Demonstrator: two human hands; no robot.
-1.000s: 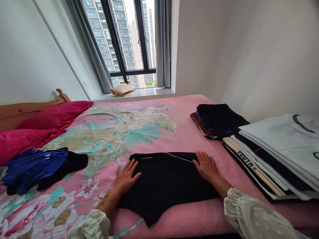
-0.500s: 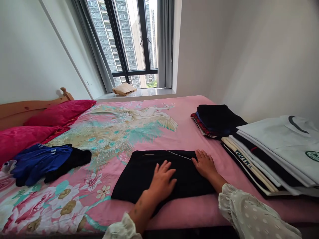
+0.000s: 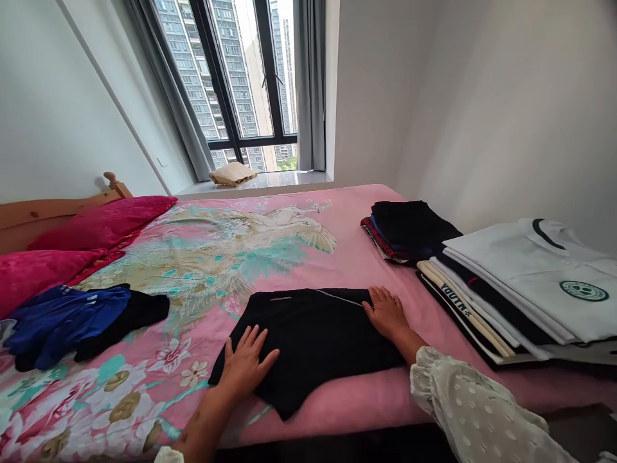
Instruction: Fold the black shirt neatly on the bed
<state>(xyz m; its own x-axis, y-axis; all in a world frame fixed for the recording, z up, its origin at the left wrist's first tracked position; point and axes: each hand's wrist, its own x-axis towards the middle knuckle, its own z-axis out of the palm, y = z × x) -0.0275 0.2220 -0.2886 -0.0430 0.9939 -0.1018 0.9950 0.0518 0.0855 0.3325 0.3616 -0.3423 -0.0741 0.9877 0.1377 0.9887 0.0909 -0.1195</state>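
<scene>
A black garment, apparently shorts or folded trousers (image 3: 318, 341), lies flat near the front edge of the bed, with a pointed corner toward me and a thin pale line along its far edge. My left hand (image 3: 248, 363) rests on its left side, fingers spread and palm down. On its far right corner lies my right hand (image 3: 387, 313), also flat with fingers stretched out. Neither hand grips the cloth.
A tall stack of folded shirts (image 3: 520, 263) stands at the right, with a smaller pile of dark folded clothes (image 3: 409, 225) behind it. Crumpled blue and black clothes (image 3: 72, 321) lie at the left, near red pillows (image 3: 101, 225). A floral sheet (image 3: 193, 347) covers the bed.
My left hand has slid left across the black garment, from its middle to its left side. My right hand stays on the far right corner. The view has shifted slightly right.
</scene>
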